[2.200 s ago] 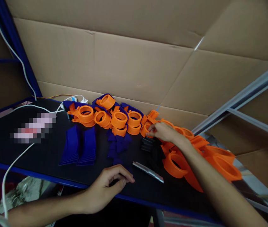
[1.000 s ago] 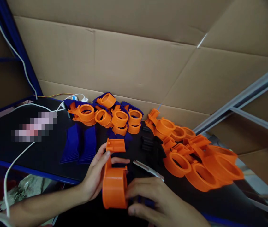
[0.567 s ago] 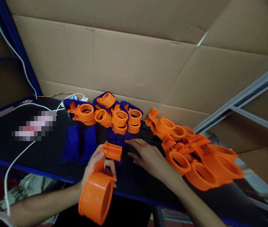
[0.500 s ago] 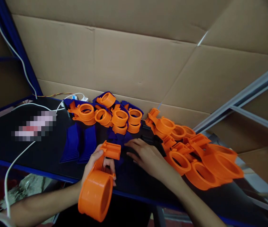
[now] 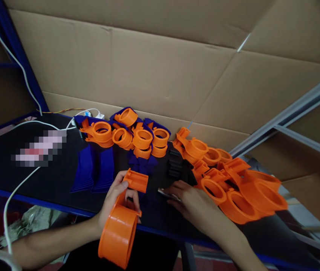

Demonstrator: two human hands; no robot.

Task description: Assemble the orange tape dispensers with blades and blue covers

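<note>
Bare table lies open left of the blue stacks, crossed by a white cable. Orange rings line the cardboard wall; an orange heap crowds the right. Black parts narrow the gap between. The left hand holds an orange part over the front edge.

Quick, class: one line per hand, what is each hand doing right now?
Left hand: closed, holding the orange part.
Right hand: open, fingertips touching the metal strip.
</note>
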